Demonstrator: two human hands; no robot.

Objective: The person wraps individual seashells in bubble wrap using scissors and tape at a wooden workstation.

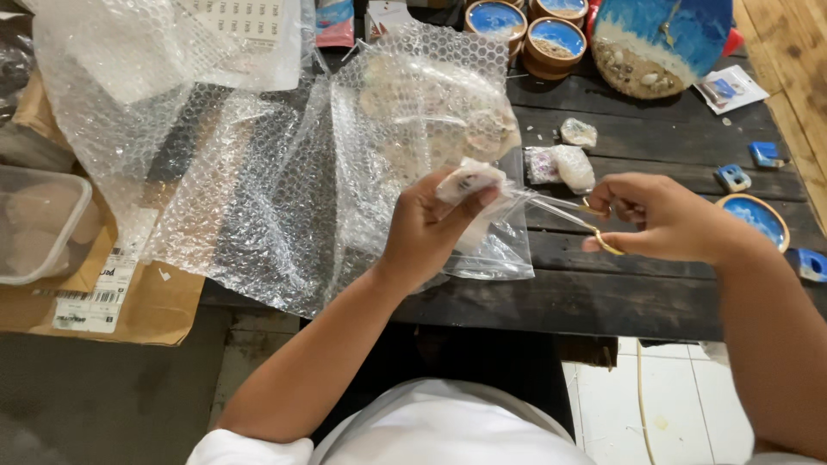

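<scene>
Holding a small bubble-wrapped bundle point(469, 182) pinched between thumb and fingers: left hand point(428, 228), closed around it above the dark wooden worktop point(620, 284). Right hand point(668, 217): fingers through the gold handles of small scissors point(573, 211), blades pointing at the bundle. Beyond the left hand: loose bubble wrap sheet point(284, 198). Beyond the right hand: wrapped white stones point(568, 164); beside its wrist, blue-painted dish point(758, 220).

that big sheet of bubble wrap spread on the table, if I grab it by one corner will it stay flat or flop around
Likely floppy: the bubble wrap sheet already lies rumpled and folded over the dark wooden table. Probably very light, being thin, clear film you can see the table through. It may drag or catch on the cardboard box at its lower left edge.
</scene>
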